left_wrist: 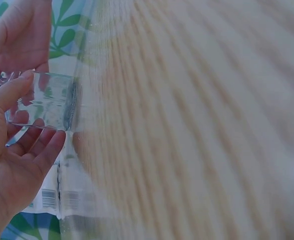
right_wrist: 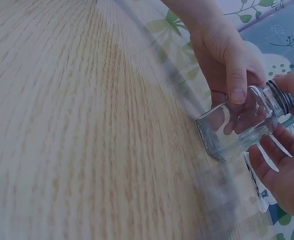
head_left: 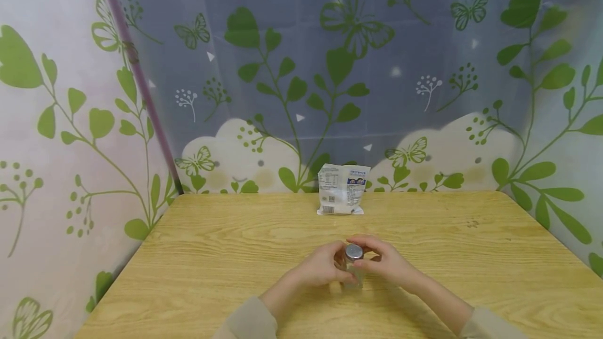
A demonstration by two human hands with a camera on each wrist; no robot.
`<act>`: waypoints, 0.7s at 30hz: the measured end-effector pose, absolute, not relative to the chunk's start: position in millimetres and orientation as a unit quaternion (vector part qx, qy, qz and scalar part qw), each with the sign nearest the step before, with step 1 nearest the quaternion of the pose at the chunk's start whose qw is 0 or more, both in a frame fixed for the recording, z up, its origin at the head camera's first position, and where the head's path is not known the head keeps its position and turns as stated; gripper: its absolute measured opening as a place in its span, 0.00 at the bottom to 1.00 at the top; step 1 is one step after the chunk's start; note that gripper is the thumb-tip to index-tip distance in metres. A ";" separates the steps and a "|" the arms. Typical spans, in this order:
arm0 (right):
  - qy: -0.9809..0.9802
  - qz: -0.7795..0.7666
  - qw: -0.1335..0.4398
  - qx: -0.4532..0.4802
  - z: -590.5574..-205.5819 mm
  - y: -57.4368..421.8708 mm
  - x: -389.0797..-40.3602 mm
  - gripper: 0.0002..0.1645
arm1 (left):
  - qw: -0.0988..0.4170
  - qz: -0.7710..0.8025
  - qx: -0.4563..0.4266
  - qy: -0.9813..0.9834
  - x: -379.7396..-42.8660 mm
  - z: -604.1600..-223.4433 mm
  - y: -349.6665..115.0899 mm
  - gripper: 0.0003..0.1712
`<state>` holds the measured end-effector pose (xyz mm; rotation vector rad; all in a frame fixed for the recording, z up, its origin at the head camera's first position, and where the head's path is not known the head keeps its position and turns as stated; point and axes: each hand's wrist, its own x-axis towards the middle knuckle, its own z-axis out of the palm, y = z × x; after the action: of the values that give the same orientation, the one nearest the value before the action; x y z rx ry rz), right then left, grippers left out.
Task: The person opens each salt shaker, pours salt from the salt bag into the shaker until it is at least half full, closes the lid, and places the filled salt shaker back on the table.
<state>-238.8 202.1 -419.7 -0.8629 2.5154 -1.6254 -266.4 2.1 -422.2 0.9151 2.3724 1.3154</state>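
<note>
A clear, square-sided glass jar (right_wrist: 231, 142) stands on the wooden table in front of me, with a silver metal lid (head_left: 354, 251) on top. My left hand (head_left: 322, 267) holds the jar's body from the left, thumb on the near side and fingers around the far side. From the right, my right hand (head_left: 387, 263) pinches the lid between thumb and fingers. Seen from the left wrist, the clear glass (left_wrist: 47, 100) shows between both hands. No contents can be made out inside the glass.
A white printed packet (head_left: 342, 190) stands upright near the back edge of the wooden table (head_left: 235, 234). Behind it hangs a blue cloth (head_left: 292, 67) printed with leaves and butterflies, and pale cloth with similar prints hangs at both sides.
</note>
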 end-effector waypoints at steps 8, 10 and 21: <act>0.812 -0.531 0.018 -0.243 -415.0 197.3 -237.1 0.28 | 0.142 0.457 0.318 0.818 -266.8 -422.2 2.0 0.21; 0.808 -0.537 0.018 -0.239 -415.0 196.0 -237.2 0.26 | 0.141 0.457 0.319 0.818 -267.1 -422.7 2.1 0.21; 0.803 -0.541 0.023 -0.250 -418.0 195.9 -239.4 0.20 | 0.138 0.451 0.313 0.825 -267.2 -424.0 1.1 0.22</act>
<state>-239.4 195.9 -418.0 -0.7747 2.4860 -1.6738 -267.2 1.1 -424.0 0.9045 2.3857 1.3034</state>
